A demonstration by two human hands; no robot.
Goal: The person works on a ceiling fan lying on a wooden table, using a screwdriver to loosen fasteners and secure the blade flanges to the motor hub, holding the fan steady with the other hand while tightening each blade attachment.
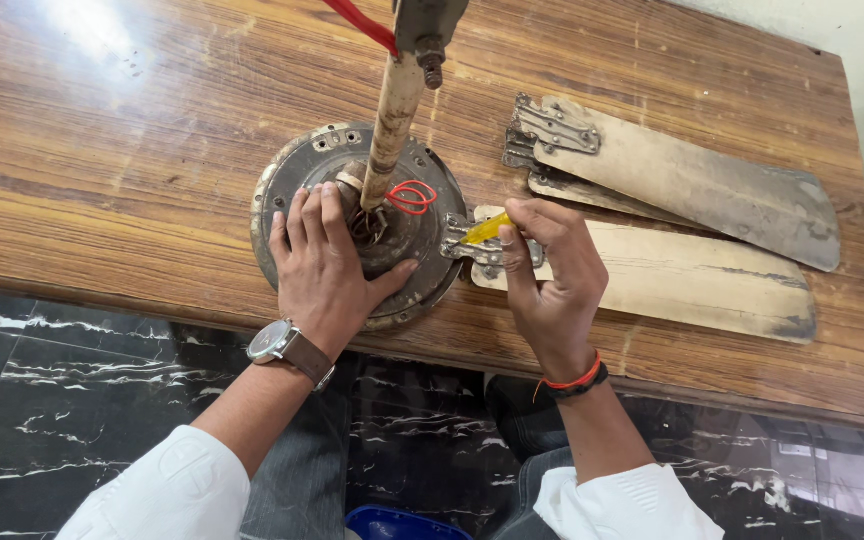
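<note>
Fingers of the right hand (550, 280) pinched a yellow screwdriver (485, 229), its axis pointing left toward the blade bracket (472, 245) on the motor (357, 225); the left hand (327, 265) lay spread flat on the motor.

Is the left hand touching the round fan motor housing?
Touching. The head view shows the left hand lying flat on the fan motor housing, fingers spread across its top.

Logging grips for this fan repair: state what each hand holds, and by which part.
Right hand grips a screwdriver by its yellow handle. Left hand holds nothing; it presses flat on the fan motor housing.
</note>
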